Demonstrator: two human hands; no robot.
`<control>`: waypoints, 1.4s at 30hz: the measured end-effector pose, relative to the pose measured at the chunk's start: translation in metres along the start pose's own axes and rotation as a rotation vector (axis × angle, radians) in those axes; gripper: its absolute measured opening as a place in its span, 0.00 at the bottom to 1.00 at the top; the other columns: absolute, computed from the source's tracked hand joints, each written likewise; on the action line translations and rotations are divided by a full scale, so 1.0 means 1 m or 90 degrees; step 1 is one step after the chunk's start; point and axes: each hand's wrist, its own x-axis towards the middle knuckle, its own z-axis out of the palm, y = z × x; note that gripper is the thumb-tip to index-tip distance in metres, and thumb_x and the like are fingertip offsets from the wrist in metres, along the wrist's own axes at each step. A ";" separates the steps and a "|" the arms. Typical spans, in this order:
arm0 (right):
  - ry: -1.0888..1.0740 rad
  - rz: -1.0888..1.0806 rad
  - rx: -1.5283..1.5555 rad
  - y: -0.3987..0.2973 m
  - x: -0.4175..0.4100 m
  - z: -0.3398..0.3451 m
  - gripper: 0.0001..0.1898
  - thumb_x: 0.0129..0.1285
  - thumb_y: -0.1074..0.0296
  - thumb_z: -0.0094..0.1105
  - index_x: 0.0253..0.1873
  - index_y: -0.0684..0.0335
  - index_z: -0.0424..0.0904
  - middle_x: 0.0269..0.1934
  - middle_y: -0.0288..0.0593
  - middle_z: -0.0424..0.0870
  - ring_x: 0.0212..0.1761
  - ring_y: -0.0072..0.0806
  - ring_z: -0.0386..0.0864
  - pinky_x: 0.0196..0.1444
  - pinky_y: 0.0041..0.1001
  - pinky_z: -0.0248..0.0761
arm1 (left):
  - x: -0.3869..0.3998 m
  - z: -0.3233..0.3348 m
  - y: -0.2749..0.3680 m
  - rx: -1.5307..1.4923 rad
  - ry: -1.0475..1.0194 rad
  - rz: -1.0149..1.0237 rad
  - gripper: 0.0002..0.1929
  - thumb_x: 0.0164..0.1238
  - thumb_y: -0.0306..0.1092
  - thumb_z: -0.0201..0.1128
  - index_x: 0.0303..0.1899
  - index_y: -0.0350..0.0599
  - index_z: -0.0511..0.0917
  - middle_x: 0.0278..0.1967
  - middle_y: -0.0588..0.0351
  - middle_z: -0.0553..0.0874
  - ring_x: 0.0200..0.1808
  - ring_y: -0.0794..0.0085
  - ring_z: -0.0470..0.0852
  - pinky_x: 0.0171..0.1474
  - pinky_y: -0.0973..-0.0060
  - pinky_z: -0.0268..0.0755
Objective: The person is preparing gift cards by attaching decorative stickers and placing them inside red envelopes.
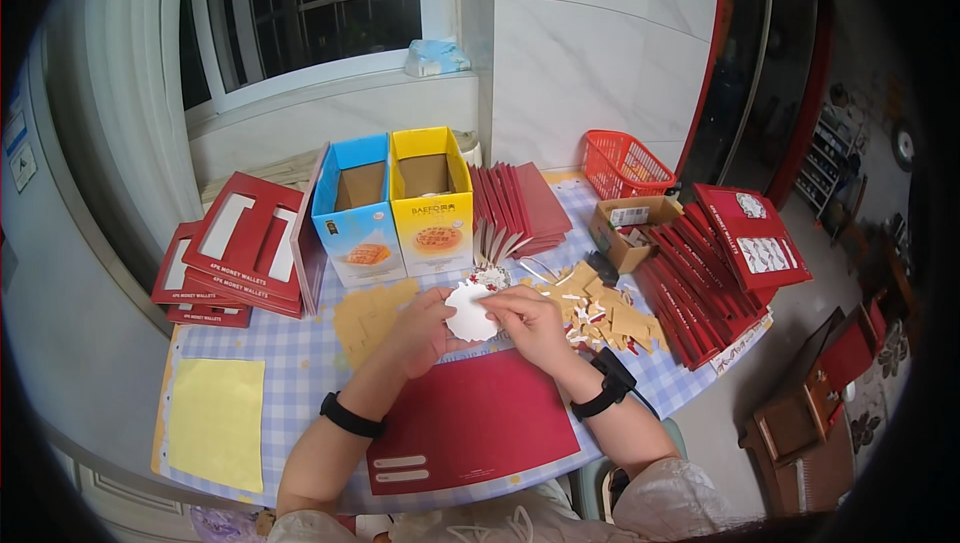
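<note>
A white paper cut-out (469, 318) with a scalloped edge is held by my left hand (414, 333) at its left side. Over its face, the thumb and fingertips of my right hand (534, 321) come together; whether they pinch a small piece is too small to tell. Below both hands a large red card sheet (476, 423) with two white label boxes lies flat on the checked tablecloth (300, 378). Just beyond the cut-out lies a patterned floral cut-out (493, 277), partly covered by it. Black bands circle both wrists.
Left stand red printed wallet packs (244, 239) and a yellow sheet (217, 423). Behind are a blue box (360, 228), a yellow box (431, 228) and red folders (536, 205). Right lie tan paper scraps (600, 310), a small carton (626, 231), a red basket (626, 168) and stacked red packs (694, 295).
</note>
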 end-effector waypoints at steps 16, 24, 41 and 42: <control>0.096 -0.034 -0.119 -0.011 0.000 -0.002 0.04 0.51 0.76 0.60 0.33 0.65 0.76 0.28 0.41 0.81 0.26 0.31 0.80 0.29 0.24 0.73 | 0.000 0.003 -0.009 0.118 0.030 0.018 0.12 0.64 0.25 0.48 0.49 0.43 0.64 0.45 0.53 0.75 0.41 0.68 0.80 0.41 0.72 0.78; 0.108 -0.284 -0.331 -0.004 0.001 -0.004 0.06 0.47 0.77 0.61 0.32 0.61 0.76 0.29 0.38 0.79 0.30 0.32 0.79 0.30 0.26 0.73 | 0.000 0.005 -0.012 0.167 0.032 0.061 0.11 0.65 0.27 0.49 0.48 0.43 0.64 0.42 0.54 0.76 0.38 0.74 0.79 0.40 0.77 0.78; 0.094 -0.335 -0.411 -0.005 -0.003 0.001 0.09 0.43 0.77 0.59 0.33 0.64 0.76 0.30 0.40 0.78 0.29 0.32 0.78 0.30 0.27 0.72 | -0.002 0.009 -0.018 0.229 0.032 0.115 0.13 0.65 0.27 0.50 0.49 0.41 0.63 0.38 0.54 0.77 0.37 0.78 0.77 0.38 0.79 0.76; 0.096 -0.330 -0.415 -0.005 -0.003 0.001 0.09 0.44 0.77 0.60 0.33 0.63 0.76 0.29 0.41 0.78 0.29 0.33 0.78 0.30 0.27 0.72 | -0.002 0.010 -0.018 0.226 0.030 0.114 0.14 0.65 0.27 0.49 0.50 0.39 0.62 0.40 0.53 0.77 0.39 0.76 0.78 0.39 0.77 0.76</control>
